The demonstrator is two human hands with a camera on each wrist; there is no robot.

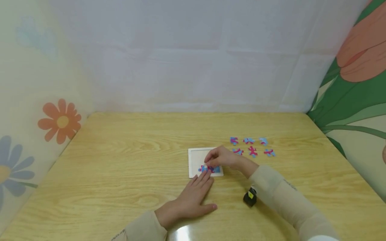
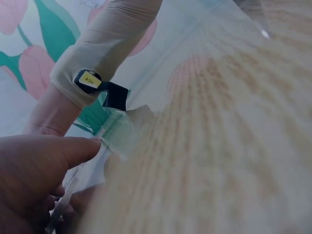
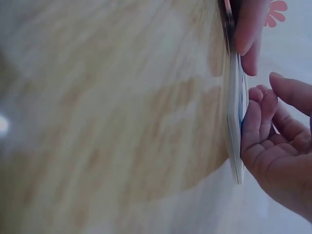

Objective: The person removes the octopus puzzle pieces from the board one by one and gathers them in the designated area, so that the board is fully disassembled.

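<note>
A white-rimmed puzzle tray point(image 1: 190, 164) lies on the table in the head view, with blue and pink jigsaw pieces point(image 1: 216, 169) along its near side. My left hand point(image 1: 193, 197) lies flat with straight fingers, their tips touching the pieces at the tray's near edge; its thumb points right. Over the tray, my right hand point(image 1: 221, 157) bends its fingers down and pinches a puzzle piece point(image 1: 206, 165), mostly covered by the fingertips. The right wrist view shows the tray point(image 3: 235, 117) edge-on, with curled right-hand fingers point(image 3: 258, 114) against it.
Several loose puzzle pieces point(image 1: 252, 151) lie in two rows to the right of the tray. A black device with a yellow label point(image 1: 250, 196) hangs at the right wrist. White cloth point(image 1: 193, 67) stands behind the wooden table point(image 1: 126, 147), with flower-patterned walls at both sides.
</note>
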